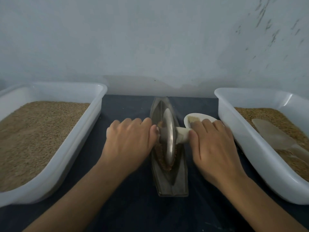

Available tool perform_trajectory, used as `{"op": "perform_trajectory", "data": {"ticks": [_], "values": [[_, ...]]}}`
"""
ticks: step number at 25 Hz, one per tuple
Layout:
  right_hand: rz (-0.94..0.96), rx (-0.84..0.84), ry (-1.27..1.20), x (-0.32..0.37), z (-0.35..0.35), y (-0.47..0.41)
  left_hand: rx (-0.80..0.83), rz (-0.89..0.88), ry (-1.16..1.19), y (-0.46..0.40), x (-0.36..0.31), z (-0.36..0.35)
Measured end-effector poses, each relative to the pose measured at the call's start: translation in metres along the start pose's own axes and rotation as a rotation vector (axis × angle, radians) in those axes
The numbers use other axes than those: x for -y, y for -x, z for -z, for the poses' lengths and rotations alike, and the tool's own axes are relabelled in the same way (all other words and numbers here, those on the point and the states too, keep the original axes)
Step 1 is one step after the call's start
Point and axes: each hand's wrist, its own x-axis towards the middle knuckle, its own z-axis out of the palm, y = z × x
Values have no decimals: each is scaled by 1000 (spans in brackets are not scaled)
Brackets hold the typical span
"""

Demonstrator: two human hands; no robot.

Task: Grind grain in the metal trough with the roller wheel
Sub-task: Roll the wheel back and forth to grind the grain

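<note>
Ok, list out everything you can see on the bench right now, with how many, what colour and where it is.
metal trough: one, grey, centre of the dark cloth, brown grain inside.
roller wheel: one, grey metal disc with pale handles, standing in the trough.
left tub: one, white, left side, filled with tan grain.
right tub: one, white, right side, grain and a pale scoop inside.
white dish: one, between trough and right tub, some grain in it.
left hand: on the left handle.
right hand: on the right handle.

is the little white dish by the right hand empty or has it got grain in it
Nearly empty: the white dish shows only a small patch of grain at its left side; the right hand hides its near part.
</note>
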Motion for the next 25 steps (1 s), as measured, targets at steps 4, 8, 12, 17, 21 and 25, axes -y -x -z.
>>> {"op": "perform_trajectory", "data": {"ticks": [4,8,12,17,21,25], "values": [[-10,4,57,0,-4,-12,10,-59,-91,-18,4,-7],[-36,114,196,4,-15,-73,186,-127,-160,-51,23,-27],[-35,112,152,0,-20,-59,81,48,-103,-44,11,-22],[-8,-66,-10,0,-1,4,35,76,56,6,-4,1],[63,-114,45,4,2,6,-1,39,90,15,2,-2],[-25,14,119,1,-13,-41,14,-93,-75,-30,15,-23]]}}
